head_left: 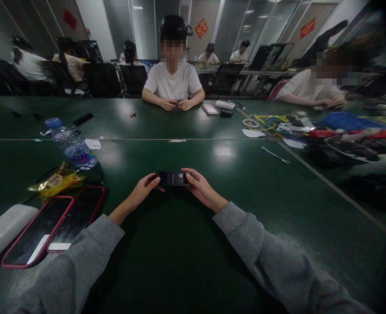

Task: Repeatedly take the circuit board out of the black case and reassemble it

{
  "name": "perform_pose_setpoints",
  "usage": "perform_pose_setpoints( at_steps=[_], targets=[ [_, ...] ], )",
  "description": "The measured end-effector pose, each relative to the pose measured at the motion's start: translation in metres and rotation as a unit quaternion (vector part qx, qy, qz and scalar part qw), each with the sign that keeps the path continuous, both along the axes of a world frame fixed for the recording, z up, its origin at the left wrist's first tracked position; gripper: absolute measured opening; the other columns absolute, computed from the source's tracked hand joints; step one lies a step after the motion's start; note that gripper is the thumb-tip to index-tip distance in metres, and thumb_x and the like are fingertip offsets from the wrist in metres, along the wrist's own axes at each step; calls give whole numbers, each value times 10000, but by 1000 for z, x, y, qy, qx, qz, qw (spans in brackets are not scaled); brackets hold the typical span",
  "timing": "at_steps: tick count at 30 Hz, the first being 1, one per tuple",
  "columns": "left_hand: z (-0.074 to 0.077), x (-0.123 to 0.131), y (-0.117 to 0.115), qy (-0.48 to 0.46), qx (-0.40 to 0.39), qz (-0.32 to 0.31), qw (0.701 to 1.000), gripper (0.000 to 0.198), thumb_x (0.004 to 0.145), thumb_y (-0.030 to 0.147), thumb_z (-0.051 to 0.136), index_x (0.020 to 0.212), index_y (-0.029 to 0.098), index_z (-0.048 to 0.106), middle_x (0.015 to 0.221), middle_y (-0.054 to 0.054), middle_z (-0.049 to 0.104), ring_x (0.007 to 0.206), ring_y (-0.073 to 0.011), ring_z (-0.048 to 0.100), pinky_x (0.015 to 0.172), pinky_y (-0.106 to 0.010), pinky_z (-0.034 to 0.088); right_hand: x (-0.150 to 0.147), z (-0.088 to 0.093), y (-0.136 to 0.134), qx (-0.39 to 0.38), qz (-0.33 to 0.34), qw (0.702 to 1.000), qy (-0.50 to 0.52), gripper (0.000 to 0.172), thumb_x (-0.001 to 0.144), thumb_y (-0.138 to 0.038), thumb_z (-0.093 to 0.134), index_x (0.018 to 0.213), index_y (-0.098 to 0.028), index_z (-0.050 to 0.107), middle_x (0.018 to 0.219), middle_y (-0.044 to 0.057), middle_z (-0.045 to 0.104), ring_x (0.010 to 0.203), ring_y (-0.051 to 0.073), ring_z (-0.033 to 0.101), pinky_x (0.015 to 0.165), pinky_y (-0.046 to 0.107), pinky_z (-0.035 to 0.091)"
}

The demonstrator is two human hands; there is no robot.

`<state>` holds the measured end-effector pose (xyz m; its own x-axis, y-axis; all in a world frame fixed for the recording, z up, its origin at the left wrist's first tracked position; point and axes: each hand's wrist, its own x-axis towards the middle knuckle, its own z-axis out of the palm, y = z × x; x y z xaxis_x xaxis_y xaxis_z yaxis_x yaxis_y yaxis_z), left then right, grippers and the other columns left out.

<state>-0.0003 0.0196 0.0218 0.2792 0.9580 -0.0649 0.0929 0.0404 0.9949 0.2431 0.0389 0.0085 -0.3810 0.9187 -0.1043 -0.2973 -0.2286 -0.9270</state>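
Between my two hands is a dark smartphone (170,178), held sideways low over the green table (176,244), with small pale marks lit on its screen. My left hand (146,185) grips the phone's left end, thumb on the front edge. Around the right end, my right hand (200,185) is closed with its thumb on the screen side. The fingers under the phone are mostly hidden. To the left of my left forearm lie two phones with red edges, the nearer phone (39,231) and another phone (86,209) partly beneath it.
A white power bank (6,231), a yellow snack packet (57,181) and a plastic bottle (73,146) are on the left. A wrench (274,155) lies right, before a heap of cables and tools (337,135). A person (173,80) sits opposite, hands together.
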Motion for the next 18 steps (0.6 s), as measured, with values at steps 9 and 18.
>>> perform_pose_setpoints(
  at_steps=[9,18],
  targets=[
    [0,2,-2,-60,-28,13,998,533,867,511,573,1248,138,555,1134,-144,685,905,-259,698,988,-445,395,-1,0,0,-45,0,998,35,319,834,-374,669,1119,-235,635,1121,45,624,997,159,599,897,306,492],
    [-7,-3,2,-91,-45,37,994,542,870,521,558,1262,146,553,1115,-142,690,931,-274,691,1011,-462,367,2,-2,-1,-51,53,993,90,370,855,-298,658,1202,-215,556,1210,65,601,1064,178,630,1059,431,442]
  ],
)
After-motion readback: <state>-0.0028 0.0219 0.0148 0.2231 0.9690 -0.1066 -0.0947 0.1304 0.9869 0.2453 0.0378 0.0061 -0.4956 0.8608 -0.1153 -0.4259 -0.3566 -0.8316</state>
